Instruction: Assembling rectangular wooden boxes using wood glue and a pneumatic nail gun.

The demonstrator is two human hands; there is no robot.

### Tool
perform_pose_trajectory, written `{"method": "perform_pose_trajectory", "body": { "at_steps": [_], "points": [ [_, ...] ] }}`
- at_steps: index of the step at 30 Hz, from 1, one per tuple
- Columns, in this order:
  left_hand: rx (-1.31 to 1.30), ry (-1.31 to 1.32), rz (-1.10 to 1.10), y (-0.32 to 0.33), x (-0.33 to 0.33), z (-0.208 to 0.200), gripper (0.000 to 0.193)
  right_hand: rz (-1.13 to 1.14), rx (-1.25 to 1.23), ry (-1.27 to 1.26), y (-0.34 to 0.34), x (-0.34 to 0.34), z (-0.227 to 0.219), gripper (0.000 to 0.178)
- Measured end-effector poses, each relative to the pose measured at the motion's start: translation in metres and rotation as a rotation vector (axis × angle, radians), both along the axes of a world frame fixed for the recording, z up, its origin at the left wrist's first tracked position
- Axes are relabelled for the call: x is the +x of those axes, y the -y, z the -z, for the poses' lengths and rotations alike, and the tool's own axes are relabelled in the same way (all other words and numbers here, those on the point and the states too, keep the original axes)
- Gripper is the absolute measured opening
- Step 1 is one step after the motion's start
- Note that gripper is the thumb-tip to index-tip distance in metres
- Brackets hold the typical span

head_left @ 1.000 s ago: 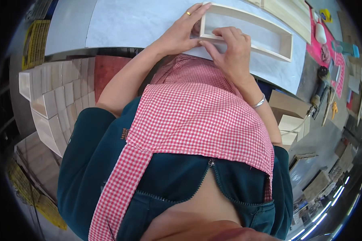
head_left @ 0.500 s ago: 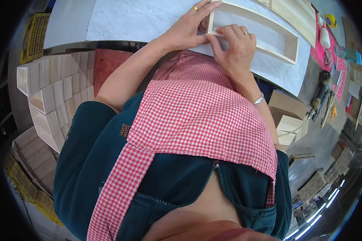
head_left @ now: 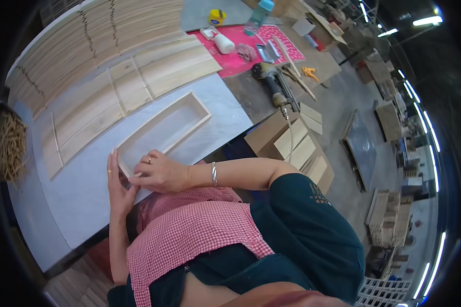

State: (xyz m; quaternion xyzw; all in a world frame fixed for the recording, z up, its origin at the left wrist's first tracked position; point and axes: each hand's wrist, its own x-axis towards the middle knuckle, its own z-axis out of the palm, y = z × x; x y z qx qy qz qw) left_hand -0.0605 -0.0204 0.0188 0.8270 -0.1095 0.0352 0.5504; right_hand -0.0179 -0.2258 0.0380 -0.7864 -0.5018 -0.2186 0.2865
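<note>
On the pale table [head_left: 77,210] lies a long, narrow rectangular wooden frame [head_left: 189,132], slanting away to the right. My left hand [head_left: 119,192] holds its near short end, fingers stretched along the outside and thumb by the near corner. At that same corner my right hand [head_left: 161,174] grips the frame with bent fingers, covering part of the near long side. The fingertips of both hands almost meet there. Whether anything small is between them cannot be made out.
Thin wooden boards [head_left: 97,97] lie behind the frame, before a tall board stack [head_left: 143,25]. Wooden sticks [head_left: 11,146] fill a container at left. Rightward are a pink mat [head_left: 241,36], white bottle [head_left: 224,44], hose-fed power tool [head_left: 274,87], orange clamp [head_left: 309,73] and cardboard box [head_left: 266,135].
My view has swung to the right, bringing the tool and board stack into sight. Both hands stay at the frame's near corner, and the left fingers now reach along its short end.
</note>
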Motion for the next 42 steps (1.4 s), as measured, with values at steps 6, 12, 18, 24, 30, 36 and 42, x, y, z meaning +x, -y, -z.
{"method": "perform_pose_trajectory", "body": {
  "at_steps": [6,12,18,24,30,36,42],
  "points": [
    [0.052,-0.014,0.001,0.000,0.002,-0.004,0.089,-0.032,-0.139,0.012,0.004,0.004,-0.006,0.024],
    [0.072,-0.075,-0.010,0.002,0.002,-0.009,0.093,-0.048,-0.134,-0.013,0.004,0.000,-0.003,0.022],
    [0.010,-0.123,-0.005,-0.001,0.002,-0.010,0.096,0.062,0.150,0.018,0.028,0.016,-0.003,0.009],
    [-0.145,-0.228,-0.025,-0.006,-0.013,-0.021,0.103,0.955,0.180,0.108,0.244,0.102,-0.012,0.021],
    [-0.196,-0.292,-0.128,0.011,-0.018,-0.053,0.098,1.456,-0.284,0.009,0.355,0.114,0.013,0.037],
    [-0.264,-0.303,-0.158,0.025,-0.004,-0.071,0.095,1.592,-0.216,-0.223,0.374,0.137,0.014,0.036],
    [-0.335,-0.274,-0.134,0.048,0.017,-0.085,0.093,1.536,-0.110,-0.492,0.371,0.129,-0.017,0.035]
  ]
}}
